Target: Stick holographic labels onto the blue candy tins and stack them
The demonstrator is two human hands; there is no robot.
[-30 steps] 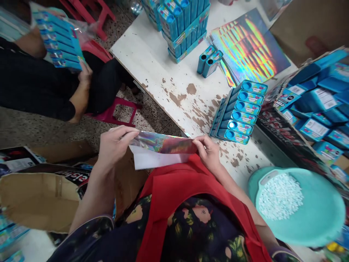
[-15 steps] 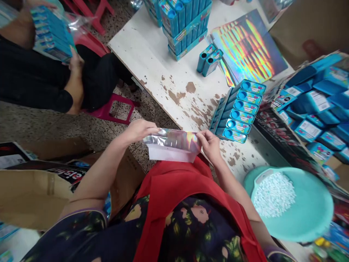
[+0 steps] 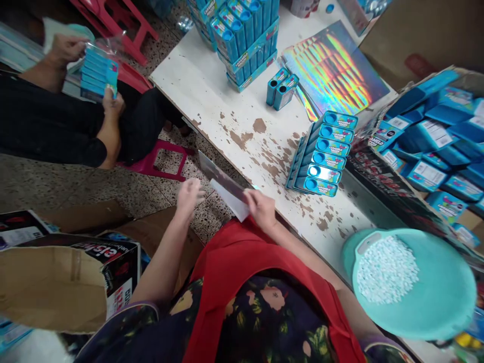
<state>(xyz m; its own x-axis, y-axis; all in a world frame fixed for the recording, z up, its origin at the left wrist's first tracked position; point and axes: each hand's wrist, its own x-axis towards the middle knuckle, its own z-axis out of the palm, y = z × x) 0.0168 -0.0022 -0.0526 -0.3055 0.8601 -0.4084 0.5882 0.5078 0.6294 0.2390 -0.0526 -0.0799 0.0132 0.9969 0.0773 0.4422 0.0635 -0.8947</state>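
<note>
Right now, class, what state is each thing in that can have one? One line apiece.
Silvery sheet, folded, held at one end
Right hand, closed on it
Left hand, open, empty
Green basin, partly filled with pale pieces
Right carton, open, loaded with blue packs
Left carton, open

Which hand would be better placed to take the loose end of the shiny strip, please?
The left hand, I think: it looks empty and is close to the loose end of the shiny strip, while the right hand pinches the opposite end.

Right hand [image 3: 260, 207] holding folded shiny sheet [image 3: 223, 177] by one end; left hand [image 3: 189, 199] apart from sheet, slightly blurred.
</note>
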